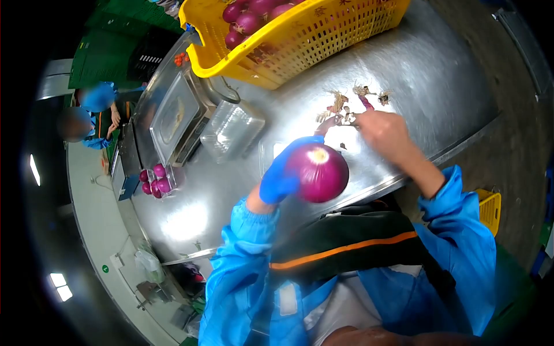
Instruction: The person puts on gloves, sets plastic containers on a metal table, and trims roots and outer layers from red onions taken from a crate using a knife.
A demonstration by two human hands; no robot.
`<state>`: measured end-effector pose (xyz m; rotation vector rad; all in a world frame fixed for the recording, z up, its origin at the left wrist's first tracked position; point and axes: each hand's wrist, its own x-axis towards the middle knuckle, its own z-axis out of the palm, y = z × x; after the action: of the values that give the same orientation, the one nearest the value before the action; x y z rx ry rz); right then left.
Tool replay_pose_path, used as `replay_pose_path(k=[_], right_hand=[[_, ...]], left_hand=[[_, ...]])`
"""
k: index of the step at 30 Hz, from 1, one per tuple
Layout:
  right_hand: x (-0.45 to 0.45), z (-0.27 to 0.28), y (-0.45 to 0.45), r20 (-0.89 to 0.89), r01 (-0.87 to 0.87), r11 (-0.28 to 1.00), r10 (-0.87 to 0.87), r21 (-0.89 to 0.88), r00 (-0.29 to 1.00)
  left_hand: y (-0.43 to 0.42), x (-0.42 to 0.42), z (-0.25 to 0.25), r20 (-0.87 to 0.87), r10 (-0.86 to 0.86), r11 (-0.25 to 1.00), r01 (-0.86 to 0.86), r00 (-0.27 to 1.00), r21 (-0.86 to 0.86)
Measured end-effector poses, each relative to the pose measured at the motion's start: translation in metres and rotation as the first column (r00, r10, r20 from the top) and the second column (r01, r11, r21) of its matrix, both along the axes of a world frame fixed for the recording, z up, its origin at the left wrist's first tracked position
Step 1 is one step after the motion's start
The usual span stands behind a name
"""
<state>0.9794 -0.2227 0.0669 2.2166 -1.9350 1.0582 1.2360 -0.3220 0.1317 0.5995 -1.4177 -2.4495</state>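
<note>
Above steel table (433, 63), near its edge: onion (319, 176), round, glossy, purple, with pale end facing up. Left hand (281, 177), blue-gloved, grips it from side. Right hand (384, 134), bare, fingers curled beside dry, stringy scraps (336, 104); cannot tell if it grips something. Step seems to be holding onion while right hand works at scraps; next move calls for steady grip on smooth skin. Farther: clear plastic box (234, 131), perforated yellow crate (346, 29).

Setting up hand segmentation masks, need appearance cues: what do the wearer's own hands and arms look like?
Left hand: blue glove, with a bare strip of wrist below it. Right hand: no glove, forearm partly bare. Both arms: loose bright-blue sleeves, the left sleeve gathered at its cuff, the right sleeve bunched farther up the forearm.
</note>
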Motion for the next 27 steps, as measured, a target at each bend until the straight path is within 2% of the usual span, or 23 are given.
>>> replay_pose_path(k=[1,2,5,6,9,10,12,14,16,17,18,19,20,21,22,23,25,26,27], right_hand=[[-0.013,-0.013,0.007,0.024,0.074,0.995,-0.076,0.072,0.997],[-0.015,-0.003,0.004,0.056,0.084,0.996,-0.085,0.022,0.995],[0.007,0.016,0.008,0.179,0.119,0.993,-0.117,-0.002,0.977],[0.009,0.021,0.0,0.203,0.137,0.99,-0.132,-0.014,0.97],[0.025,0.028,-0.005,0.572,0.032,0.992,-0.096,0.122,0.814],[0.026,0.037,0.0,0.638,-0.094,0.938,-0.152,0.335,0.754],[0.032,0.037,-0.003,0.683,-0.207,0.924,-0.075,0.321,0.726],[0.033,0.019,-0.007,0.727,-0.26,0.931,-0.008,0.256,0.687],[0.025,0.008,-0.009,0.909,-0.339,0.891,-0.162,0.302,0.385],[0.024,0.004,-0.008,0.946,-0.383,0.869,-0.246,0.312,0.212],[0.027,-0.003,-0.007,0.94,-0.503,0.805,-0.339,0.315,0.046],[0.033,-0.006,-0.005,0.933,-0.538,0.798,-0.355,0.271,-0.056],[0.042,-0.006,-0.005,0.917,-0.568,0.793,-0.366,0.22,-0.156],[0.049,-0.005,-0.005,0.89,-0.592,0.789,-0.378,0.166,-0.255],[0.054,-0.004,-0.004,0.9,-0.561,0.798,-0.388,0.22,-0.199],[0.056,-0.006,-0.003,0.938,-0.446,0.835,-0.344,0.323,0.036],[0.062,-0.013,0.005,0.817,-0.156,0.897,-0.29,0.414,0.498],[0.064,0.004,0.008,0.753,0.001,0.948,-0.253,0.317,0.607],[0.058,0.015,0.009,0.612,0.029,0.971,-0.172,0.236,0.772]], left_hand=[[-0.005,0.002,0.002,-0.047,-0.037,0.998,0.035,0.998,-0.049],[-0.009,0.001,0.002,-0.103,-0.059,0.993,0.048,0.993,-0.105],[-0.014,-0.005,-0.003,0.145,0.159,0.971,-0.128,0.977,-0.2],[-0.015,-0.007,-0.01,0.164,0.196,0.935,-0.134,0.967,-0.329],[-0.013,-0.012,-0.015,0.219,0.26,0.862,-0.124,0.94,-0.491],[-0.01,-0.016,-0.014,0.251,0.28,0.914,-0.177,0.927,-0.364],[-0.011,-0.024,-0.008,0.318,0.303,0.953,-0.286,0.898,-0.102],[-0.023,-0.015,-0.008,0.249,0.026,0.987,-0.065,0.968,0.148],[-0.024,-0.011,-0.016,0.168,-0.023,0.999,0.016,0.986,0.041],[-0.016,-0.012,-0.025,0.13,0.06,0.983,-0.035,0.99,-0.181],[-0.008,-0.014,-0.033,0.074,0.133,0.916,-0.094,0.988,-0.391],[0.001,-0.016,-0.038,0.001,0.195,0.799,-0.158,0.981,-0.58],[0.007,-0.021,-0.037,-0.023,0.301,0.876,-0.286,0.953,-0.389],[0.005,-0.02,-0.041,0.002,0.321,0.878,-0.297,0.947,-0.376],[0.002,-0.015,-0.051,0.027,0.341,0.879,-0.309,0.94,-0.364],[0.0,-0.015,-0.053,0.057,0.361,0.881,-0.321,0.931,-0.347],[0.005,-0.011,-0.052,0.025,0.356,0.933,-0.353,0.934,-0.072],[0.006,-0.011,-0.049,0.006,0.355,0.933,-0.355,0.935,0.068],[0.007,-0.013,-0.039,0.005,0.314,0.948,-0.314,0.949,0.053]])
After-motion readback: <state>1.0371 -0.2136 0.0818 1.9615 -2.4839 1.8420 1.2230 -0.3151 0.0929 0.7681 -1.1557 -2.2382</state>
